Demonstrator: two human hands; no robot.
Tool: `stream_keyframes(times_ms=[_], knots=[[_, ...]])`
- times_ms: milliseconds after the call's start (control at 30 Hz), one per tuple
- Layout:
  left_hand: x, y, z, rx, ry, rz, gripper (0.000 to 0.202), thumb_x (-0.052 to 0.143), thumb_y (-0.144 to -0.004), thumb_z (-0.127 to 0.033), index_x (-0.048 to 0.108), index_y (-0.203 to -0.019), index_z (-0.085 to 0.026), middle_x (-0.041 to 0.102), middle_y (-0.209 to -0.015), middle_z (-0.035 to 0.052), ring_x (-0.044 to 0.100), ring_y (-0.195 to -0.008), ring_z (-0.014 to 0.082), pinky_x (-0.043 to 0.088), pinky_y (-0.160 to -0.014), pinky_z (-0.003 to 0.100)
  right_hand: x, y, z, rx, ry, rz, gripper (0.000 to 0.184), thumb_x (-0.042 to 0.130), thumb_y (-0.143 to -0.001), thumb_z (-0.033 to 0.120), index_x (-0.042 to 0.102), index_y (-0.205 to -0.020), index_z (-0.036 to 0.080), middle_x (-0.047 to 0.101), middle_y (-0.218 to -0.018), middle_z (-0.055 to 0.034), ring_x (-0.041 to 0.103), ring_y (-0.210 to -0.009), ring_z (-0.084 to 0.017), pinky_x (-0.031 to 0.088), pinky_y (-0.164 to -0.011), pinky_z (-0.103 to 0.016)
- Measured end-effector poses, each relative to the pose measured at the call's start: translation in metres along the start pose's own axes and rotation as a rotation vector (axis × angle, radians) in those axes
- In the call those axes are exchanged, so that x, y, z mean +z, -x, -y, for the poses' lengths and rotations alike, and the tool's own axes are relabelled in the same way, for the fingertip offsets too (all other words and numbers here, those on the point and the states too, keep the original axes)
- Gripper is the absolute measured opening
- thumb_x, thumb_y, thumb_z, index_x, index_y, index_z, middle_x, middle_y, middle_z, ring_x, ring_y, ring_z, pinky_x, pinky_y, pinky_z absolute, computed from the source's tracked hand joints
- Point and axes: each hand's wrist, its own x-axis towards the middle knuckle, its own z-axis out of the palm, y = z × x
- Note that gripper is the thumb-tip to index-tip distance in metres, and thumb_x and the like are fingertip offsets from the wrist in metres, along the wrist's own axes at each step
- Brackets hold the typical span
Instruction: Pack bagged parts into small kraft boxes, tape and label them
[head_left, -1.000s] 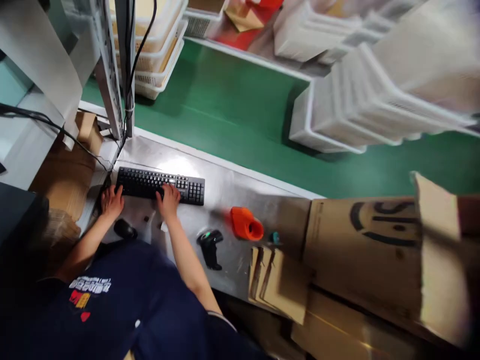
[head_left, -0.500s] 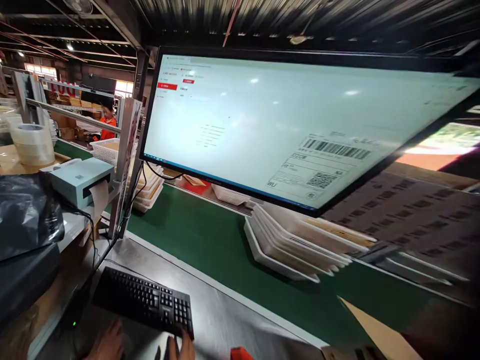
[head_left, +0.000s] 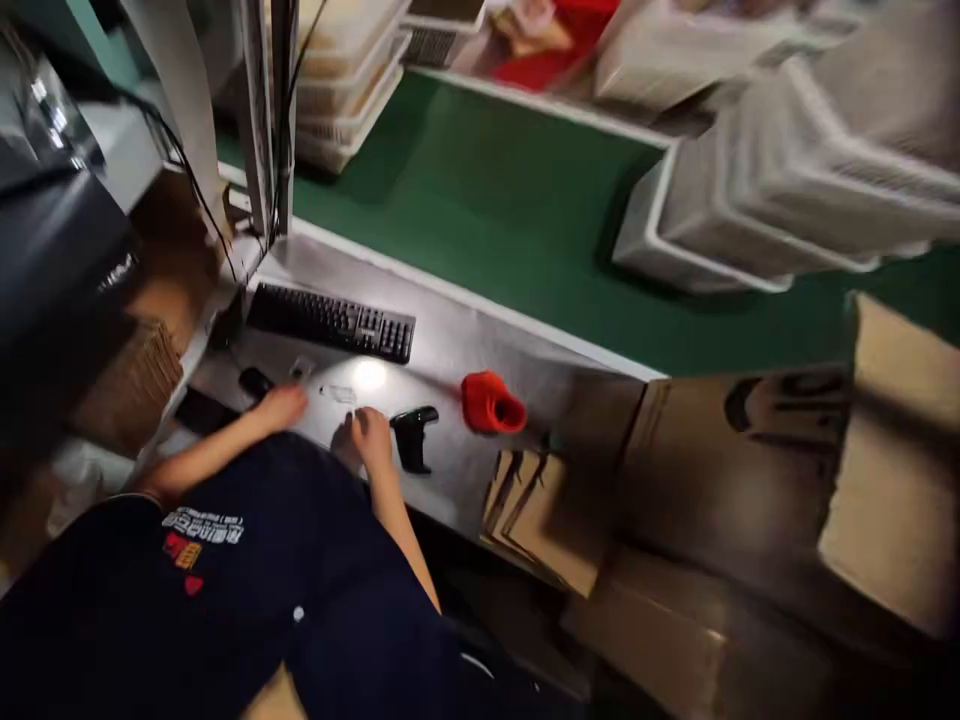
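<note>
My left hand (head_left: 285,408) rests low over the metal bench, just right of a black mouse (head_left: 256,382); its fingers are blurred. My right hand (head_left: 371,435) has its fingers bent together at the edge of a small clear packet (head_left: 339,393); what they hold, if anything, is too small and blurred to name. Another small clear piece (head_left: 301,368) lies above my left hand. Right of my right hand is a black handled device (head_left: 412,440), possibly a scanner. A black keyboard (head_left: 330,320) sits beyond both hands.
A red hollow object (head_left: 491,403) stands on the bench (head_left: 465,480). Folded cardboard pieces (head_left: 536,510) and a large open carton (head_left: 720,460) are at right. Behind runs a green belt (head_left: 487,200) with stacked white baskets (head_left: 705,260). A metal post (head_left: 262,130) rises at left.
The view has tilted down, so the monitor is out of sight and the bench, my torso and both arms show. My right hand is now away from the keyboard, by the small packet.
</note>
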Motion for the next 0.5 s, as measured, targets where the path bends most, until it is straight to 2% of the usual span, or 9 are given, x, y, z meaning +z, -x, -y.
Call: stream_keyframes(times_ms=[67, 133, 267, 333, 400, 500], knots=[[0.031, 0.004, 0.005, 0.153, 0.053, 0.107, 0.024, 0.059, -0.104, -0.026, 0.074, -0.121, -0.019, 0.075, -0.123, 0.0101, 0.068, -0.117, 0.0210, 0.058, -0.104, 0.041, 0.015, 0.017, -0.028, -0.044, -0.004, 0.021, 0.043, 0.044, -0.093, 0.039, 0.069, -0.121, 0.017, 0.068, -0.138, -0.0207, 0.059, -0.134, -0.034, 0.046, -0.118, -0.055], [0.051, 0.010, 0.001, 0.250, 0.082, 0.159, 0.036, 0.053, -0.103, -0.022, 0.070, -0.135, -0.020, 0.071, -0.135, 0.0122, 0.064, -0.125, 0.0230, 0.055, -0.108, 0.038, 0.021, 0.035, -0.046, -0.092, 0.000, 0.049, 0.041, 0.046, -0.095, 0.035, 0.069, -0.124, 0.017, 0.067, -0.140, -0.0203, 0.060, -0.131, -0.033, 0.047, -0.117, -0.056], [0.068, 0.012, -0.025, 0.362, 0.020, 0.096, 0.055, 0.053, -0.102, -0.025, 0.050, -0.156, -0.017, 0.055, -0.160, 0.0151, 0.052, -0.144, 0.0288, 0.046, -0.118, 0.044, 0.015, 0.054, -0.057, -0.161, 0.021, 0.135, 0.041, 0.047, -0.096, 0.032, 0.068, -0.127, 0.016, 0.067, -0.140, -0.0188, 0.061, -0.129, -0.033, 0.050, -0.115, -0.054], [0.075, 0.006, -0.040, 0.367, -0.022, 0.053, 0.063, 0.051, -0.103, -0.031, 0.040, -0.163, -0.014, 0.046, -0.167, 0.0168, 0.045, -0.151, 0.0318, 0.041, -0.122, 0.048, 0.009, 0.055, -0.057, -0.197, 0.033, 0.168, 0.041, 0.048, -0.096, 0.030, 0.068, -0.129, 0.016, 0.067, -0.141, -0.0189, 0.061, -0.130, -0.033, 0.050, -0.115, -0.053], [0.082, -0.001, -0.052, 0.315, -0.043, 0.023, 0.069, 0.048, -0.105, -0.036, 0.031, -0.167, -0.012, 0.038, -0.172, 0.0186, 0.040, -0.154, 0.0346, 0.036, -0.124, 0.051, 0.005, 0.053, -0.057, -0.221, 0.049, 0.195, 0.041, 0.048, -0.097, 0.029, 0.067, -0.131, 0.016, 0.067, -0.141, -0.0190, 0.061, -0.130, -0.032, 0.050, -0.115, -0.053], [0.092, -0.009, -0.058, 0.214, -0.068, 0.001, 0.072, 0.045, -0.106, -0.041, 0.025, -0.168, -0.010, 0.033, -0.174, 0.0196, 0.037, -0.156, 0.0369, 0.034, -0.124, 0.052, 0.000, 0.050, -0.055, -0.242, 0.063, 0.239, 0.041, 0.048, -0.098, 0.027, 0.066, -0.132, 0.015, 0.067, -0.141, -0.0195, 0.061, -0.130, -0.032, 0.050, -0.116, -0.052]])
